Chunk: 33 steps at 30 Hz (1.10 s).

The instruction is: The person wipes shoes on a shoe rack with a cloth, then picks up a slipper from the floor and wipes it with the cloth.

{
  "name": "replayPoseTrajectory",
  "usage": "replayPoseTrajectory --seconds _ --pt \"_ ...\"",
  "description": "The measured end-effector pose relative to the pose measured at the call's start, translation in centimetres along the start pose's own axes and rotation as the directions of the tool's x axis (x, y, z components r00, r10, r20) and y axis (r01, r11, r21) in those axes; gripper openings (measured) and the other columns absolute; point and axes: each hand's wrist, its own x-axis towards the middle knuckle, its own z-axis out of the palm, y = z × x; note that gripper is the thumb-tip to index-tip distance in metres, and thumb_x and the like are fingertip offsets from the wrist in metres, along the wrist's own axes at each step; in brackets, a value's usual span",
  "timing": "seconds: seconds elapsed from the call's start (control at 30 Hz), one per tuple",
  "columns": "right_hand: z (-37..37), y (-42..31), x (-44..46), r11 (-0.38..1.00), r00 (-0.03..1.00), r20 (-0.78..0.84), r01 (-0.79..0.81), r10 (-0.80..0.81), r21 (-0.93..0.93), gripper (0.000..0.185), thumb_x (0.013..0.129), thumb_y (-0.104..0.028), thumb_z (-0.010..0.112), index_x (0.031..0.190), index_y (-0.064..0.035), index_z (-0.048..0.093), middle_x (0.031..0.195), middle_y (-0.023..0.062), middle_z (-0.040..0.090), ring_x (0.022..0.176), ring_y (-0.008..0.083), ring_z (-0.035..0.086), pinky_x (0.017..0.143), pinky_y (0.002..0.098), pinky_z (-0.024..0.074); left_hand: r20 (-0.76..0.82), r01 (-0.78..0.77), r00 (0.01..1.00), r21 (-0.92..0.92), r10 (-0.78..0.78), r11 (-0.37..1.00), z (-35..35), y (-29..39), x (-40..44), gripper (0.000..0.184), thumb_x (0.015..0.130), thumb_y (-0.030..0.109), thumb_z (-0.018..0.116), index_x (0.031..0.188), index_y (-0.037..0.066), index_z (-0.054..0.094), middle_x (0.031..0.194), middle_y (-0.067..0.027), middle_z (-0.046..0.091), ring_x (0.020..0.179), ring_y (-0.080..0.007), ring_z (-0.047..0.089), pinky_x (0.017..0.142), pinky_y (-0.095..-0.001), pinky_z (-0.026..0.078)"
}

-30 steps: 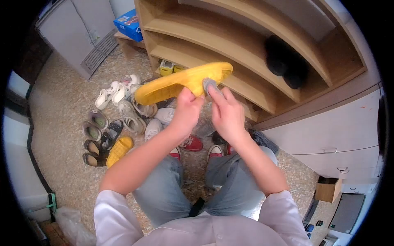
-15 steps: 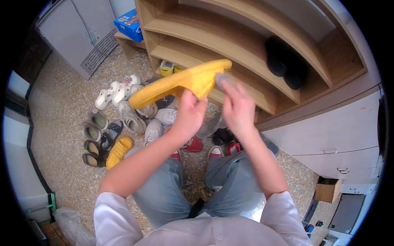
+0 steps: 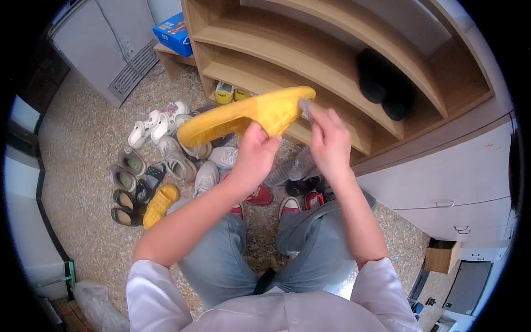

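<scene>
A yellow slipper (image 3: 213, 123) is held up sideways in front of the shelves by my left hand (image 3: 256, 154). The fingers of that hand go inside the strap opening, with the thumb outside on the strap. Close to the toe end, my right hand (image 3: 332, 145) pinches a small grey piece (image 3: 305, 106) that looks like cloth, and it touches the front of the strap. Most of the grey piece is hidden by the fingers. The matching yellow slipper (image 3: 161, 206) lies on the floor at the left.
Wooden shelves (image 3: 265, 66) curve across the top, with black shoes (image 3: 387, 83) on one level. Several pairs stand on the speckled floor, including white clogs (image 3: 145, 129) and grey-white sneakers (image 3: 207, 177). A blue box (image 3: 173, 34) sits at upper left; white drawers (image 3: 442, 188) stand right.
The yellow slipper has shifted slightly right and downward in my left hand. My right hand has moved a little right with the grey piece, still at the toe end.
</scene>
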Motion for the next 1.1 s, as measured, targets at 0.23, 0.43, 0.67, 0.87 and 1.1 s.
replayPoseTrajectory --seconds 0.23,0.43,0.67,0.87,1.1 --pt "0.0 0.2 0.1 0.996 0.998 -0.041 0.057 -0.054 0.063 0.031 0.076 -0.006 0.056 0.105 -0.0151 0.063 0.084 0.0119 0.058 0.070 0.0335 0.061 0.060 0.0417 0.0498 -0.003 -0.026 1.000 -0.039 0.026 0.999 0.1 0.1 -0.1 0.044 0.085 -0.003 0.048 0.128 -0.001 0.039 0.128 -0.0099 0.050 0.120 -0.0183 0.046 0.103 -0.0317 0.032" --pt "0.0 -2.1 -0.5 0.995 0.996 -0.035 0.080 -0.078 0.058 0.025 0.079 -0.004 0.053 0.099 -0.0138 0.065 0.082 0.0128 0.059 0.070 0.0336 0.061 0.059 0.0415 0.0495 -0.008 -0.010 1.000 -0.077 0.010 0.997 -0.2 -0.1 0.0 0.044 0.085 -0.002 0.049 0.128 -0.001 0.039 0.127 -0.0098 0.050 0.119 -0.0183 0.047 0.102 -0.0315 0.033" --pt "0.2 -0.8 0.1 0.987 0.992 -0.090 0.097 -0.086 0.125 0.023 0.080 -0.007 0.053 0.099 -0.0131 0.065 0.082 0.0137 0.060 0.073 0.0342 0.061 0.062 0.0421 0.0489 -0.048 0.025 0.998 -0.079 -0.029 0.997 0.4 0.0 -0.3 0.041 0.083 -0.007 0.047 0.123 -0.003 0.041 0.124 -0.0102 0.052 0.116 -0.0178 0.049 0.099 -0.0308 0.036" --pt "-0.5 0.3 0.8 0.994 0.999 0.005 -0.037 0.037 0.107 0.025 0.079 -0.006 0.052 0.101 -0.0123 0.064 0.086 0.0137 0.060 0.075 0.0341 0.061 0.063 0.0419 0.0493 0.000 0.053 0.999 -0.053 -0.054 0.997 0.4 0.5 -0.4 0.044 0.085 -0.003 0.048 0.128 0.000 0.039 0.127 -0.0090 0.050 0.118 -0.0176 0.047 0.101 -0.0313 0.033" --pt "-0.1 -0.1 0.4 0.991 1.000 -0.006 0.010 -0.009 0.133 0.024 0.080 -0.008 0.051 0.100 -0.0128 0.064 0.088 0.0128 0.062 0.079 0.0337 0.062 0.067 0.0413 0.0499 0.030 0.016 0.999 -0.138 -0.012 0.990 -0.2 0.1 -0.2 0.044 0.085 -0.002 0.048 0.128 0.000 0.039 0.127 -0.0095 0.049 0.119 -0.0175 0.046 0.101 -0.0312 0.034"
